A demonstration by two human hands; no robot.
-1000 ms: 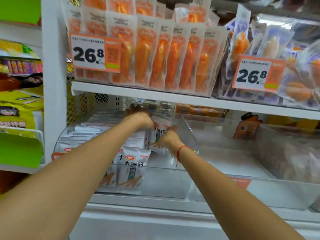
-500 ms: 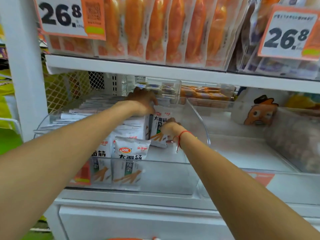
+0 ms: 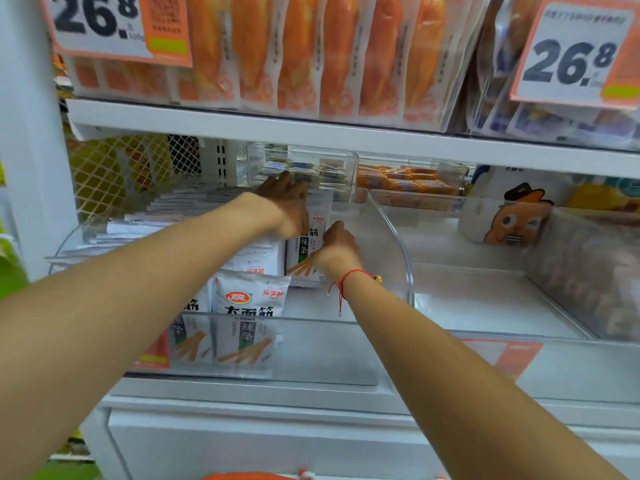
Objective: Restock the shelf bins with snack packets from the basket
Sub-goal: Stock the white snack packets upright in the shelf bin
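A clear plastic bin (image 3: 388, 237) is seen on a white shelf (image 3: 311, 393), under the edge of an upper shelf board (image 3: 346, 131). The bin's left half is filled with white snack packets (image 3: 247, 327) standing in rows; its right half, up to the curved right wall, is bare, so open room is left there. To the right, a second clear bin (image 3: 485, 299) is shown with a bare floor. Little room is left overhead, between the packet tops and the board above.

One upright packet (image 3: 306, 251) is set at the right end of the back row, just beside the open half of the bin. It is flanked by both hands: the left hand (image 3: 287, 209) is placed against its top and left side, and the right hand (image 3: 337, 247) against its right edge, low down.

The left hand's fingers are bent over the tops of the back packets, pressing on them; whether one is gripped cannot be told. The right hand's fingers are curled and the packet's edge appears to be pinched. A red string bracelet (image 3: 349, 277) is worn on the right wrist.

Orange packets (image 3: 294, 53) and two price tags (image 3: 575, 53) marked 26.8 are displayed above.
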